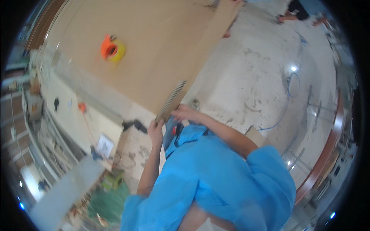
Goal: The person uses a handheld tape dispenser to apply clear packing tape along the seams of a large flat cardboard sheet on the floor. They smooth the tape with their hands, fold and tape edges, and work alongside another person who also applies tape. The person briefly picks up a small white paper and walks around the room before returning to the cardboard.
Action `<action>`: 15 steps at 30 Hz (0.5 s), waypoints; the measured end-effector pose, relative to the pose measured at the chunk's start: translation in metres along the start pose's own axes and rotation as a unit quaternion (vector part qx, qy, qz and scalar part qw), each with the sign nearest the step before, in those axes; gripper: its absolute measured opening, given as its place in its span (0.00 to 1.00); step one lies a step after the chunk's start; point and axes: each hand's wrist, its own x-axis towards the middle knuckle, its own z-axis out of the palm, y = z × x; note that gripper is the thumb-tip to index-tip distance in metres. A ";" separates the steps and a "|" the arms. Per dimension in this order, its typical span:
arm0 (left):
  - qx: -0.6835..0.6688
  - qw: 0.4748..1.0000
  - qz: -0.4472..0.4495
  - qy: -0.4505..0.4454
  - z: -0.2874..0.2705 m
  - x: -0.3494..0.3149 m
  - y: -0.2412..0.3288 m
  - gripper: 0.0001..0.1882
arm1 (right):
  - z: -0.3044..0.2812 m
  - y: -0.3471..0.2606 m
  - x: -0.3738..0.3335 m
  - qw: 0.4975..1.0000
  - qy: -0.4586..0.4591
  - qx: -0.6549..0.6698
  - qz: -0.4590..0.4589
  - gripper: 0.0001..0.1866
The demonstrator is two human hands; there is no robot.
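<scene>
A large flat brown cardboard sheet [146,50] spreads out ahead of me, with a long folded or separate strip along its right edge. At its near corner lies a narrow grey-brown piece with lengthwise ridges [171,98]. My left hand [156,131] is closed around the near end of this ridged piece. My right hand [185,113] is beside it at the cardboard's near right edge, fingers bent and partly hidden; whether it grips the edge is unclear. Farther off on the cardboard sits an orange tape dispenser [105,47] with a yellow roll [118,53], slightly blurred.
Another person's hand [226,34] is under the far right edge of the cardboard. A second person [295,13] is at the upper right. A blue hose [287,104] curls over the pale, stained floor. Left are a cream board [92,123] and a green sack [110,204].
</scene>
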 end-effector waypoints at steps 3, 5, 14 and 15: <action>0.004 0.999 -0.022 0.037 0.007 0.006 -0.006 0.16 | -0.011 -0.002 0.001 0.999 0.032 -0.036 0.010 0.29; -0.065 0.996 -0.035 0.056 0.011 0.007 -0.011 0.14 | -0.017 -0.004 -0.006 0.997 0.071 -0.041 0.008 0.26; -0.141 0.984 -0.082 0.078 0.010 0.023 -0.018 0.11 | -0.056 -0.040 0.013 0.933 0.344 0.031 -0.100 0.39; -0.118 0.988 -0.082 0.059 0.008 0.026 -0.019 0.12 | -0.063 -0.046 0.014 0.912 0.390 0.001 -0.123 0.39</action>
